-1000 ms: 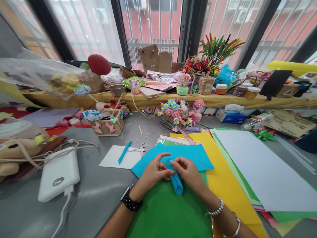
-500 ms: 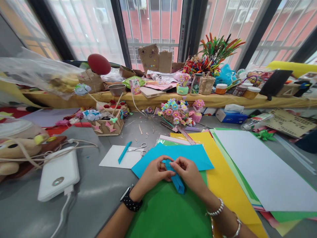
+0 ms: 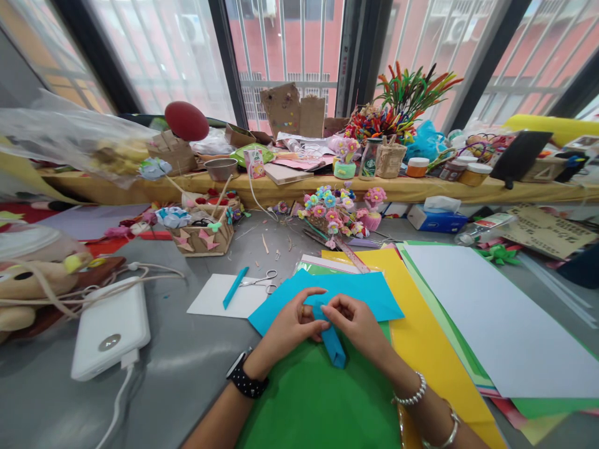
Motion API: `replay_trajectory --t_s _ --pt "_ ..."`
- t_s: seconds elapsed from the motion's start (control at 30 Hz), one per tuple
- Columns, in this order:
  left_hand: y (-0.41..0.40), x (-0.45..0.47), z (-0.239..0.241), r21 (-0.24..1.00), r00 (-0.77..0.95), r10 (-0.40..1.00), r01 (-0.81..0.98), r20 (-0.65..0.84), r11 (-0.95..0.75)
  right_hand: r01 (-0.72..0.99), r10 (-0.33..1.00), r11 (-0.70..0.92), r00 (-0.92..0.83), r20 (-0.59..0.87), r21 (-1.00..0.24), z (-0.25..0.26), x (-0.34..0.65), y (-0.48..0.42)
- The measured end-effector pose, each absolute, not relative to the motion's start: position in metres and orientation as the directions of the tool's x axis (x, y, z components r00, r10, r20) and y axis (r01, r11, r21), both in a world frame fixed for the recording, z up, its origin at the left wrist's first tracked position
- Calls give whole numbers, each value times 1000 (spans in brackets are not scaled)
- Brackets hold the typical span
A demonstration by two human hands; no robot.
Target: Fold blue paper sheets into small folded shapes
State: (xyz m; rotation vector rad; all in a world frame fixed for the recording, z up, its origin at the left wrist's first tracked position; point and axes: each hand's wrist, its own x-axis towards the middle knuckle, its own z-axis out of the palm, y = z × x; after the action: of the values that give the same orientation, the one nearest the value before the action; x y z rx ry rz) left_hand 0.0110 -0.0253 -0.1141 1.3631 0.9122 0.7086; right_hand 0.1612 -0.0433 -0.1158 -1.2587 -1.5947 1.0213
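Note:
A narrow folded strip of blue paper (image 3: 334,349) is held between my two hands above a green sheet (image 3: 322,405). My left hand (image 3: 299,318) grips its upper part, thumb across it and index finger arched above. With thumb and index finger, my right hand (image 3: 350,318) pinches the strip's upper right edge. Its lower end points towards me and shows an open, box-like fold. Behind my hands lies a larger blue sheet (image 3: 360,293). To the left, another thin blue folded strip (image 3: 235,288) rests on white paper (image 3: 206,296), beside small scissors (image 3: 259,279).
A white power bank (image 3: 112,330) with cables lies on the left. Yellow paper (image 3: 421,355) and a stack topped by a white sheet (image 3: 505,318) are on the right. Farther back stand a cardboard basket (image 3: 206,240), craft flowers (image 3: 330,209) and a tissue box (image 3: 437,218).
The blue strip's lower end has turned slightly, shifting a little left and showing its fold differently. My left fingers have loosened slightly at the top; my right hand stays nearly in place.

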Motion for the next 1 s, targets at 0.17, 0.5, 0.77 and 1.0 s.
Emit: replay_trajectory --t_s 0.17,0.5,0.77,1.0 --pt "-27 11 -113 991 520 843 81 -135 108 315 970 210 -185 157 -926 -117 163 -43" --pt "-30 13 -108 991 524 842 51 -130 121 389 960 273 -169 223 -880 -116 160 -45" --pt "-24 11 -113 990 385 914 -4 -129 141 384 972 219 -166 166 -897 -117 166 -40" --pt "-21 8 -112 990 282 952 -37 -120 136 377 963 180 -257 84 -909 -111 174 -37"
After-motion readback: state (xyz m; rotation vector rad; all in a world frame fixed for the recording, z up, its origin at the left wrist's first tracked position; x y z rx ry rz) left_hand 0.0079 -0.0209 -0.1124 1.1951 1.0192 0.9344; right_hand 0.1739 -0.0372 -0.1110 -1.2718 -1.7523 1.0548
